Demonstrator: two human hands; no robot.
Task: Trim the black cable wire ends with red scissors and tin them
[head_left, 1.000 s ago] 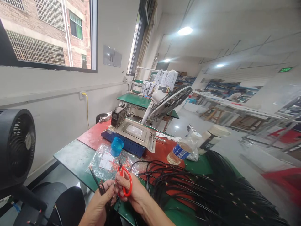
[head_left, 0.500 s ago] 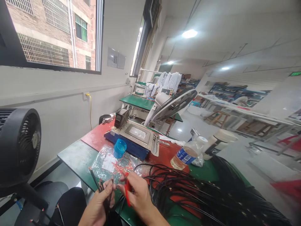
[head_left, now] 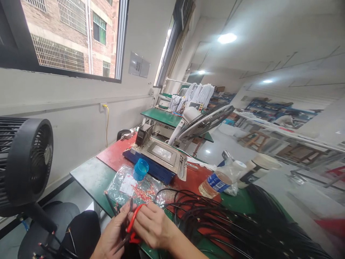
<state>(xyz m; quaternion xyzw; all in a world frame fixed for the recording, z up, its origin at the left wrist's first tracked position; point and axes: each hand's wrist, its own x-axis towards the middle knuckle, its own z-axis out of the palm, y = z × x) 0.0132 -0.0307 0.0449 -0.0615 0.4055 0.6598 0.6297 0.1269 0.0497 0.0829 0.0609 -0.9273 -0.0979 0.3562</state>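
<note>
A bundle of black cables (head_left: 110, 202) with bared copper ends is held in my left hand (head_left: 114, 230), closed around them. One cable end stands up between its thumb and fingers. My right hand (head_left: 152, 225) is closed on red-handled scissors (head_left: 134, 218), beside the left hand and touching or nearly touching it. The red handle curves over the right fingers, and a dark tip points down and left. Just beyond both hands, small red and white clippings (head_left: 144, 192) lie on a clear plastic sheet (head_left: 115, 185).
A blue cup (head_left: 140, 169) stands on the sheet, before a blue-based machine (head_left: 153, 158). A large heap of black cables (head_left: 229, 223) covers the right side, near a bottle (head_left: 215, 182). A black fan (head_left: 27, 158) is at left; a white fan (head_left: 206, 122) stands behind.
My right hand has turned, palm side down, and moved left against the left hand. The scissors have swung from near upright to a slant. The camera view has shifted slightly left.
</note>
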